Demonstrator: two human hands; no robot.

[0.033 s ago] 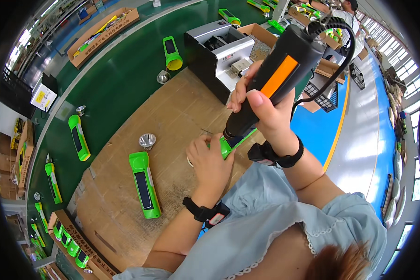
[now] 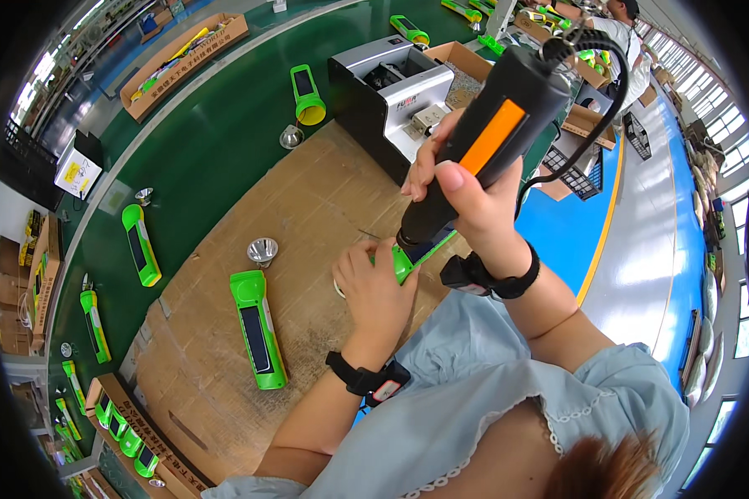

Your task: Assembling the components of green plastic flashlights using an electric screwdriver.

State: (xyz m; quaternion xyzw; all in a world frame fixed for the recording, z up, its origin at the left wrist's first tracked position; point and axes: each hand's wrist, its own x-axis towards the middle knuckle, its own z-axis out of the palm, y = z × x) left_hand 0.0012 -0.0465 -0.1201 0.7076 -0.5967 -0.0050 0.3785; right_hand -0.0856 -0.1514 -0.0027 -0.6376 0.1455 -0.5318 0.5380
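My right hand (image 2: 483, 200) is wrapped around a black electric screwdriver (image 2: 495, 137) with an orange stripe, tilted with its tip pointing down. That tip meets a green flashlight (image 2: 404, 266) with a dark panel, lying on the cardboard. My left hand (image 2: 373, 287) grips the flashlight's head end, and the two hands hide much of it. Left of my left hand, another green flashlight (image 2: 260, 337) lies on the cardboard, with a shiny reflector (image 2: 262, 251) at its head end. The exact contact of the bit is hidden.
A grey and black machine (image 2: 391, 100) stands beyond my hands, next to a cardboard box (image 2: 466, 60) of small parts. More green flashlights (image 2: 141, 245) lie along the green belt (image 2: 200, 179) on the left. A coiled cable hangs from the screwdriver. A person (image 2: 632, 41) is at far right.
The top of the screwdriver has shifted slightly to the left with my right hand. My left hand and the flashlight stay in place.
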